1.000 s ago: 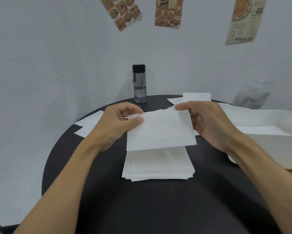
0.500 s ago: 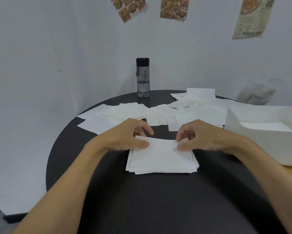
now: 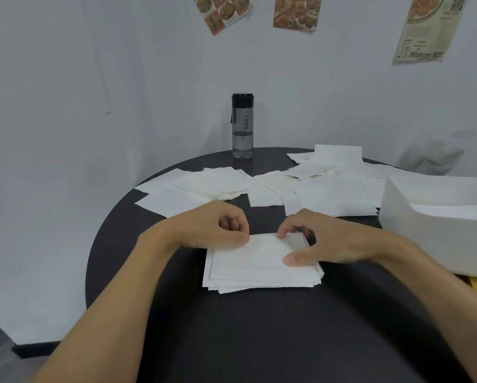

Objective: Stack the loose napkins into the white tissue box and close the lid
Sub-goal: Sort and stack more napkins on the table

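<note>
Looking down from the head view, both hands meet over a stack of napkins [image 3: 259, 268] that lies flat on the near middle of the dark round counter [image 3: 259, 341]; its sheets are roughly squared, with a few edges sticking out at the near side. The left hand [image 3: 218, 230] sits at the stack's far left corner, fingers curled in toward the palm and thumb lying along the paper's edge; whether it pinches a sheet I cannot tell. The right hand [image 3: 323, 243] sits over the far right corner, fingers curled, forefinger tip and thumb tip both set down on the top sheet and apart from each other; whether it grips the paper or only presses it I cannot tell. Loose napkins [image 3: 328, 194] lie scattered and overlapping across the far half of the counter, from the left rim to just beside the white tissue box [image 3: 414, 233]; the box stands open at the right edge of the counter, with white paper showing inside. A grey water bottle [image 3: 242, 128] with a black cap stands upright at the far rim; food posters [image 3: 296, 12] hang on the wall above.
</note>
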